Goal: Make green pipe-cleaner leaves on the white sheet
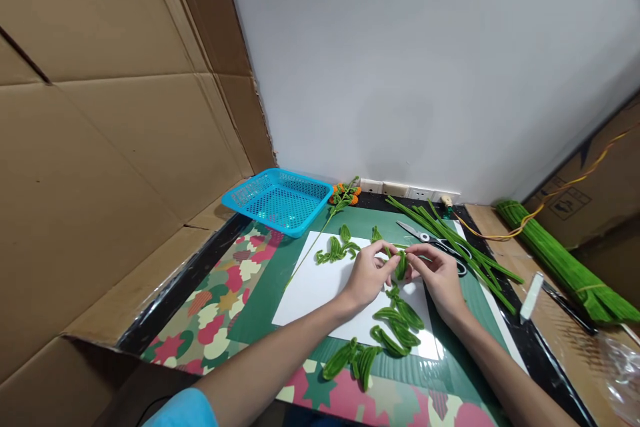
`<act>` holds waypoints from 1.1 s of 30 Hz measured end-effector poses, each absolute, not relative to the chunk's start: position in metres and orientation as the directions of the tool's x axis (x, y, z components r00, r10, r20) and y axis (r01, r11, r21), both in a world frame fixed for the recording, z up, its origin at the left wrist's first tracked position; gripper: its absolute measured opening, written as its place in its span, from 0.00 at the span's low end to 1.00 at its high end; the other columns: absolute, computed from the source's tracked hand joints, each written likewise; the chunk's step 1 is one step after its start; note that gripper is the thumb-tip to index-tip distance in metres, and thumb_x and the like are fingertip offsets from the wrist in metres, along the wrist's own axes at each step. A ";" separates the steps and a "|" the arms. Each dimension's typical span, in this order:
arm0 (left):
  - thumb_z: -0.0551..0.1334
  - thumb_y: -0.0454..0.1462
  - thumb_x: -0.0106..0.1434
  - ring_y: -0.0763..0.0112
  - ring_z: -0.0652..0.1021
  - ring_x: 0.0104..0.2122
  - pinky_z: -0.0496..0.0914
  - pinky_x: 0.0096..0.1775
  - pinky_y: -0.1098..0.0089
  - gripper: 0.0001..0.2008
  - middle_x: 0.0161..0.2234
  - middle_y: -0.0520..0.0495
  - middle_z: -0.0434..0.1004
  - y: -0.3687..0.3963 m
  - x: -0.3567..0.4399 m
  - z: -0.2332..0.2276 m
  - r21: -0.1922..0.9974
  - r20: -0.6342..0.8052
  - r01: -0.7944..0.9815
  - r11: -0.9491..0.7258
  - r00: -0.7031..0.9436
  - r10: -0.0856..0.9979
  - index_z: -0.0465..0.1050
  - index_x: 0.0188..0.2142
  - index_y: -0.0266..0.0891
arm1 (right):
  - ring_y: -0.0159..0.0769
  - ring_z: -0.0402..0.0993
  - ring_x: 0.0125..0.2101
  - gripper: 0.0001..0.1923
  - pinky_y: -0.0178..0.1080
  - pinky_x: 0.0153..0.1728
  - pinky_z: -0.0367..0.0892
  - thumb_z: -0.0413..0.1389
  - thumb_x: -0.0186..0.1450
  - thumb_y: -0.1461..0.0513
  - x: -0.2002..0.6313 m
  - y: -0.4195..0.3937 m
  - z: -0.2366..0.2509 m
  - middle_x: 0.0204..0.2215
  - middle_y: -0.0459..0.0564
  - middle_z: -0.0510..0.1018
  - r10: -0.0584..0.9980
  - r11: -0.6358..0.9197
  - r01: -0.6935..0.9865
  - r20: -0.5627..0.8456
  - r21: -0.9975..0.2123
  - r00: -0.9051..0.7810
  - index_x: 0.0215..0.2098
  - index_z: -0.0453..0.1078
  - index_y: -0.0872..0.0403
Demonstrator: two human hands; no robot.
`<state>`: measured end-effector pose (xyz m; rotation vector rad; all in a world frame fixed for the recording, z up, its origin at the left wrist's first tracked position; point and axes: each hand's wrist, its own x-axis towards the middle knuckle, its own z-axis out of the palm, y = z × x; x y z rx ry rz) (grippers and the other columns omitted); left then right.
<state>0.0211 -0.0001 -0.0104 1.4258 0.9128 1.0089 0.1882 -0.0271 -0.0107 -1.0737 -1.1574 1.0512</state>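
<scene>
Over the white sheet of paper [325, 287], my left hand [369, 273] and my right hand [436, 275] meet with fingertips pinched together. Between them is a green pipe-cleaner leaf [401, 265], bent into loops; both hands grip it. Just below lie several finished-looking green leaf shapes [400, 327], some on the paper and some on the green mat. More leaf shapes [357, 361] rest nearer the front edge. A smaller group of curled green pieces [336, 251] is left of my left hand. My fingers partly hide the held leaf.
A blue plastic basket [295, 233] stands at the back left, beside an orange-flowered stem [345, 195]. Scissors [423, 236] and loose green pipe cleaners [465, 247] lie at the right. Farther right are a thick green bundle [565, 260], a white block [531, 297] and a yellow cord [545, 200].
</scene>
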 end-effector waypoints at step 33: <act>0.67 0.45 0.66 0.80 0.73 0.19 0.64 0.19 0.78 0.13 0.34 0.54 0.73 0.001 0.020 -0.006 0.991 0.132 -0.040 -0.126 0.265 0.955 0.69 0.42 0.40 | 0.35 0.72 0.21 0.15 0.36 0.20 0.70 0.65 0.65 0.50 0.188 -0.023 -0.013 0.25 0.47 0.79 0.976 0.206 0.066 0.210 -0.976 0.059 0.38 0.78 0.53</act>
